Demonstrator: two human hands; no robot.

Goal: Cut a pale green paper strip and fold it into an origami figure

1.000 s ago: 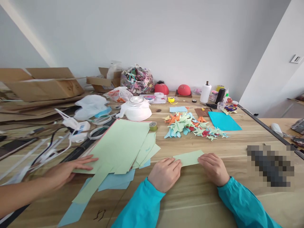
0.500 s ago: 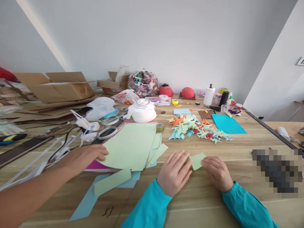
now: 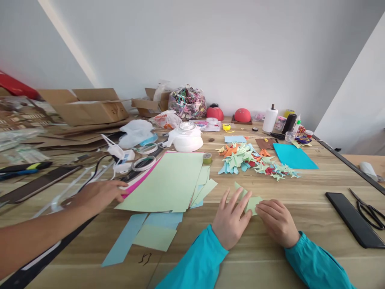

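A small folded piece of pale green paper (image 3: 253, 203) lies on the wooden table between my two hands. My left hand (image 3: 231, 218), in a teal sleeve, rests flat over its left part with the fingers spread. A narrow pointed flap of the paper sticks up past those fingertips. The right edge is pinched by the fingers of my right hand (image 3: 276, 220), their tips partly hidden. Beyond my hands lies a pile of folded paper stars (image 3: 240, 158) in green, blue, orange and red.
Another person's hand (image 3: 100, 196) reaches in from the left beside stacked green sheets (image 3: 168, 180). Blue strips (image 3: 124, 239) and a green piece (image 3: 155, 237) lie in front. Scissors (image 3: 368, 208) and a black phone-like slab (image 3: 343, 218) are at right; a tape roll (image 3: 207, 158) stands near the sheets.
My left fingers have spread wider, and a pointed flap of the green paper now shows beyond them. The other person's hand has drawn back leftward; the loose green piece in front lies differently.
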